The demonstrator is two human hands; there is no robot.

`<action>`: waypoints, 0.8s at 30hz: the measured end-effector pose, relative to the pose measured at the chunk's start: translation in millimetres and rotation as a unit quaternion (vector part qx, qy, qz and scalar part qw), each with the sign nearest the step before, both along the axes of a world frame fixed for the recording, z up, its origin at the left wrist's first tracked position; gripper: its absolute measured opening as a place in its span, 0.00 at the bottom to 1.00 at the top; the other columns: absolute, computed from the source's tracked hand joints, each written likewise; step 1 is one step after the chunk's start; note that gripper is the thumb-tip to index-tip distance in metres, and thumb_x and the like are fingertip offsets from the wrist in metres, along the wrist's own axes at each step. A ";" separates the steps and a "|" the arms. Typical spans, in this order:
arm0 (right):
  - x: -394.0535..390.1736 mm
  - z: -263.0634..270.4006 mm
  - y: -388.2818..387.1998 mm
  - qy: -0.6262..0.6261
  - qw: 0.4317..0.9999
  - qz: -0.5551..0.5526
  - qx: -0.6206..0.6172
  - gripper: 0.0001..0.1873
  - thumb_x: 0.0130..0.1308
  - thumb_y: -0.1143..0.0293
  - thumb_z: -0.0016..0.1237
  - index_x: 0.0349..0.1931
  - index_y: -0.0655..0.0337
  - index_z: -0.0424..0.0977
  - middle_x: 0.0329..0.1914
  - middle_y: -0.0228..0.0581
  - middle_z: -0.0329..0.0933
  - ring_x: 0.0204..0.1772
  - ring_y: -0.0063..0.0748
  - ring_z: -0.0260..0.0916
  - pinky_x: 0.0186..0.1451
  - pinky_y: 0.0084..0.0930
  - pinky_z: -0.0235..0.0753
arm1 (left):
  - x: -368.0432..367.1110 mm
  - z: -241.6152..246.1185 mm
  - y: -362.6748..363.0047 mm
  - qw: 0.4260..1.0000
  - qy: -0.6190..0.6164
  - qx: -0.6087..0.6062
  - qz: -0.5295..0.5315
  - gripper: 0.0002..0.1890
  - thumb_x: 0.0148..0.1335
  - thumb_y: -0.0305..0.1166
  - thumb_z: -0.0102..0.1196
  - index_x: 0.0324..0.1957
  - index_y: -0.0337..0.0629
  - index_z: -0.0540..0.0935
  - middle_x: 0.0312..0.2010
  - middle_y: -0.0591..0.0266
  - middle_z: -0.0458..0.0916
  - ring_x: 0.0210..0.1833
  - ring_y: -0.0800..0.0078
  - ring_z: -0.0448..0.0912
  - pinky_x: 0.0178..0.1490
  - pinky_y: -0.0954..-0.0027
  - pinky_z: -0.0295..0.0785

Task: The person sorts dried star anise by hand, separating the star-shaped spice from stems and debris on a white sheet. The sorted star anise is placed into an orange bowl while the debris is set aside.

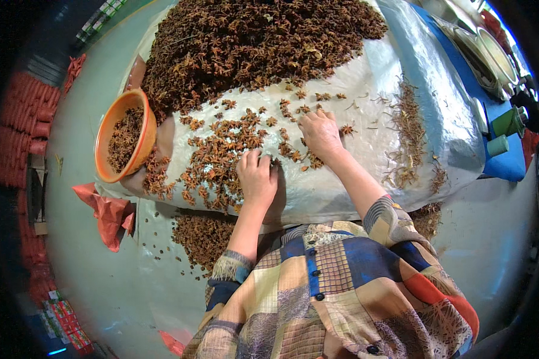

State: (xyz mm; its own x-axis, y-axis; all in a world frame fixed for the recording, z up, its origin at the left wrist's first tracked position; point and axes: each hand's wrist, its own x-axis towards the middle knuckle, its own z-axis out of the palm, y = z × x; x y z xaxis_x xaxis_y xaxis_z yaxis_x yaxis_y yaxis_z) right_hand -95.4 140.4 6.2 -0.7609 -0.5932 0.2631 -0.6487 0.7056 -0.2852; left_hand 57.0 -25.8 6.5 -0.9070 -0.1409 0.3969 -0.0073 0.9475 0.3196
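A large heap of dried star anise (pixel 251 45) covers the far part of a table spread with whitish plastic sheeting (pixel 341 193). My left hand (pixel 257 172) rests palm down at the right edge of a loose spread of star anise (pixel 220 157), its fingers curled; whether they grip a piece is hidden. My right hand (pixel 320 131) reaches forward over scattered pieces, fingertips bent down by a star anise, and what lies under them cannot be told. An orange plastic bowl (pixel 150 130), tilted and part filled with darker star anise, stands at the left.
A strip of stems and debris (pixel 408 130) lies on the sheeting at the right. Below the table edge is a dark heap (pixel 204 238) on the floor. Red sacks (pixel 24 130) are stacked far left. A green cup-like container (pixel 507 123) sits on a blue surface at the right.
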 end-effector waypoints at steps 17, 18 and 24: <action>40.0 15.8 -9.5 0.008 0.991 0.129 -0.042 0.06 0.59 0.69 0.51 0.36 0.54 0.78 0.35 0.34 0.80 0.45 0.39 0.77 0.56 0.39 0.65 | -29.2 3.6 13.6 0.989 0.032 0.123 -0.081 0.17 0.60 0.24 0.57 0.52 0.35 0.76 0.46 0.50 0.79 0.52 0.51 0.76 0.56 0.54 0.70; 43.7 28.0 2.4 0.028 0.988 0.150 -0.007 0.07 0.60 0.68 0.51 0.38 0.52 0.78 0.33 0.34 0.80 0.42 0.38 0.78 0.55 0.39 0.65 | -30.8 5.2 16.7 0.988 -0.020 0.124 -0.091 0.15 0.59 0.24 0.56 0.50 0.36 0.77 0.42 0.52 0.80 0.49 0.52 0.77 0.54 0.56 0.71; 69.8 56.6 43.3 0.047 0.992 0.107 0.047 0.08 0.56 0.71 0.51 0.37 0.54 0.77 0.32 0.36 0.80 0.42 0.38 0.78 0.54 0.40 0.65 | -24.5 18.4 55.3 0.990 0.006 0.049 -0.134 0.10 0.57 0.22 0.57 0.43 0.39 0.77 0.34 0.53 0.78 0.44 0.53 0.78 0.47 0.58 0.74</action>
State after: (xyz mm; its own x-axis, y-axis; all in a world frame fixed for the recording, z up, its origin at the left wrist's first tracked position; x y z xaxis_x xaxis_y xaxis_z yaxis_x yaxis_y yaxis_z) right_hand -25.6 183.7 62.8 -0.5901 -0.7633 0.2629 -0.8068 0.5697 -0.1568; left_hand 32.5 29.5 25.0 -0.9122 0.0661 0.4044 0.2448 0.8793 0.4086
